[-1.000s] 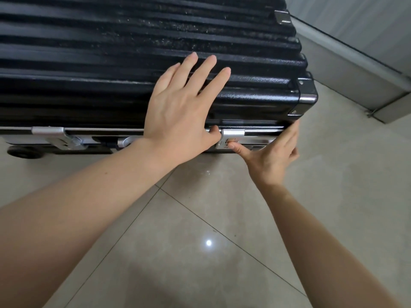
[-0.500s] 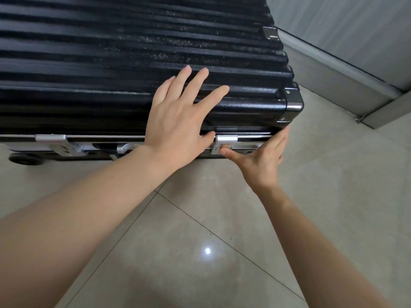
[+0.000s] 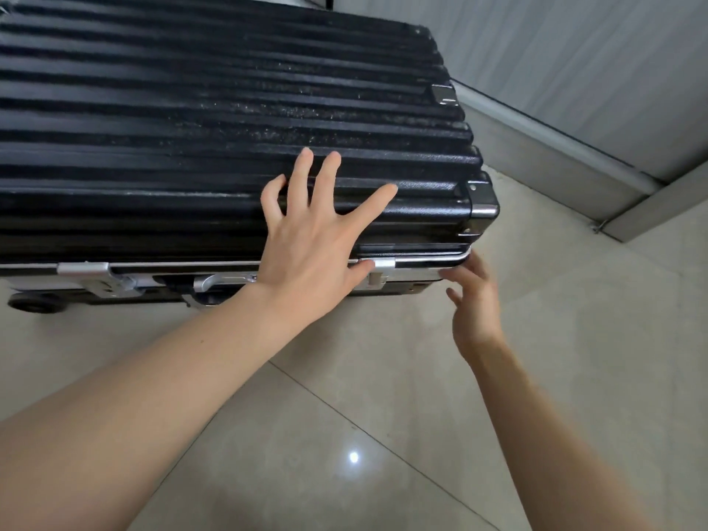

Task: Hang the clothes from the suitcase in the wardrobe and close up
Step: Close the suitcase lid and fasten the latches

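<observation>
We rest our left hand (image 3: 306, 243) on the closed suitcase (image 3: 191, 128), fingers spread. Our right hand (image 3: 475, 312) hovers at its corner, fingers loosely apart.

The left forearm (image 3: 134, 415), bare, reaches in from the lower left and runs up and to the right. The left hand (image 3: 306, 243) lies palm down with its fingers (image 3: 329, 174) spread wide and mostly straight; the little finger bends at the knuckle, and the thumb (image 3: 360, 268) sticks out to the right. The right forearm (image 3: 555, 435), also bare, comes up from the lower right. The right hand (image 3: 475, 312) is slightly blurred, its fingers loosely extended and pointing up and left, holding nothing.
</observation>
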